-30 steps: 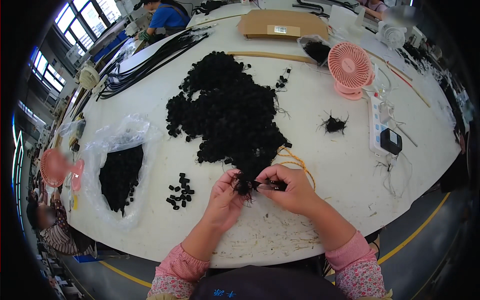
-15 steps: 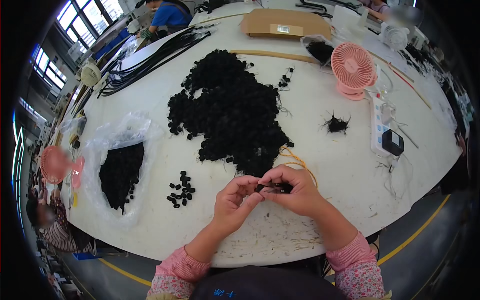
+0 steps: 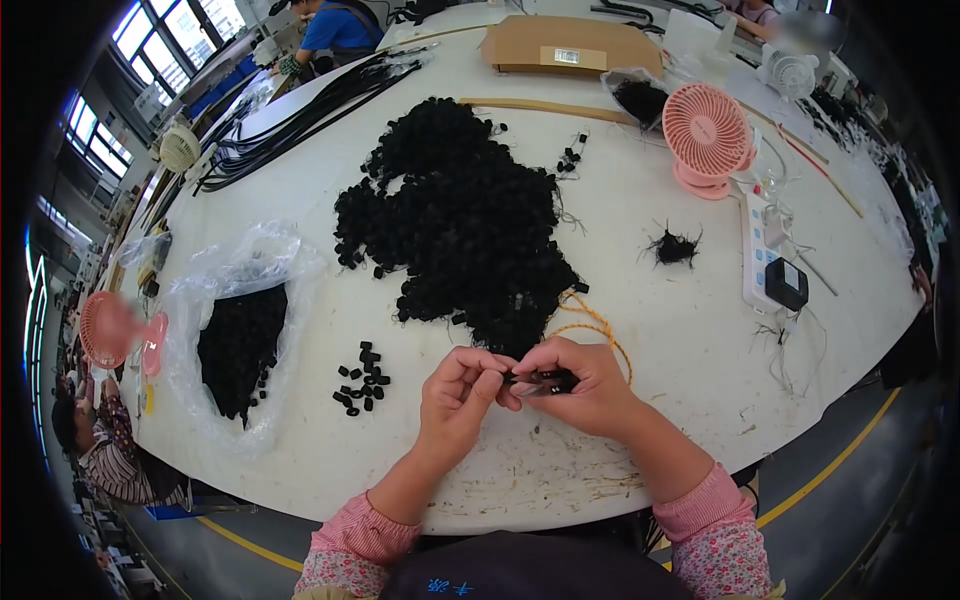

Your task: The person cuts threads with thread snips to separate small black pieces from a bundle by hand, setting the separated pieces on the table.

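Close together over the near side of the table, my two hands meet in front of a big heap of small black pieces. My left hand is closed in a pinch on a small black piece, mostly hidden by the fingertips. In my right hand are small thread snips, dark with a shiny metal part, their tips by the left fingers. A yellow-orange cord curves out from beside the right hand. Left of my hands lies a small group of loose black pieces.
A clear plastic bag holding more black pieces lies at left. At right are a pink fan, a white power strip and a tuft of black threads. A cardboard box and black strips lie at the back.
My left fingers have curled in more and the left thumb has drawn back from the right hand. The snips have shifted slightly left and show more between the hands.
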### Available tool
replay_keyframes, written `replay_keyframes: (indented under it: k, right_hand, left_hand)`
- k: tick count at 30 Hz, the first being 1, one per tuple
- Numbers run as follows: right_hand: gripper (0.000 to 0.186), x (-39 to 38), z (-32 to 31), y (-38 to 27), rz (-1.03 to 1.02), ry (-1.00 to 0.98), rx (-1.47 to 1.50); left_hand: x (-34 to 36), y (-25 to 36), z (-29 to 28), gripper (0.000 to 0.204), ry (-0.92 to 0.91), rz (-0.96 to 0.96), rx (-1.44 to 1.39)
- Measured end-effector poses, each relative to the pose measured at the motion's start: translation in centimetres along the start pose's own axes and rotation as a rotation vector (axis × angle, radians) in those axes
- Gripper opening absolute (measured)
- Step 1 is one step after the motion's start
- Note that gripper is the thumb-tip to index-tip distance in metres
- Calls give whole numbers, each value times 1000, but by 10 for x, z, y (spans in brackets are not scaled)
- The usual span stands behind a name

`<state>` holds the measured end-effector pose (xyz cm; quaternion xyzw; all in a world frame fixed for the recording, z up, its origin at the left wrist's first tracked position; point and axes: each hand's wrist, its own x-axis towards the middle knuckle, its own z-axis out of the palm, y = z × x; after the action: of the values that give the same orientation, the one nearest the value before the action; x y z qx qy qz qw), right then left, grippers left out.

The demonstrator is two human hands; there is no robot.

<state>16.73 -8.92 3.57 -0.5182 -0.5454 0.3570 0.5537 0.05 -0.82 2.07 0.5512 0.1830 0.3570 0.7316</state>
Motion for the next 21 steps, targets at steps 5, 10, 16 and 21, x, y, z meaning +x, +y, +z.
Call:
replay_keyframes:
  k: [5, 10, 16, 21]
  right_hand:
    - [25, 1, -4, -5, -7, -20, -146]
    - [23, 6, -14, -13, -73, 24, -361]
    - [14, 7, -18, -11, -194, -11, -485]
    - [13, 7, -18, -9, -210, -37, -509]
  left_hand:
    - [1, -4, -5, 9, -1, 0, 32]
    - [3, -2, -5, 7, 12, 53, 138]
    - [1, -6, -10, 9, -27, 61, 260]
    - [1, -7, -12, 9, -46, 75, 294]
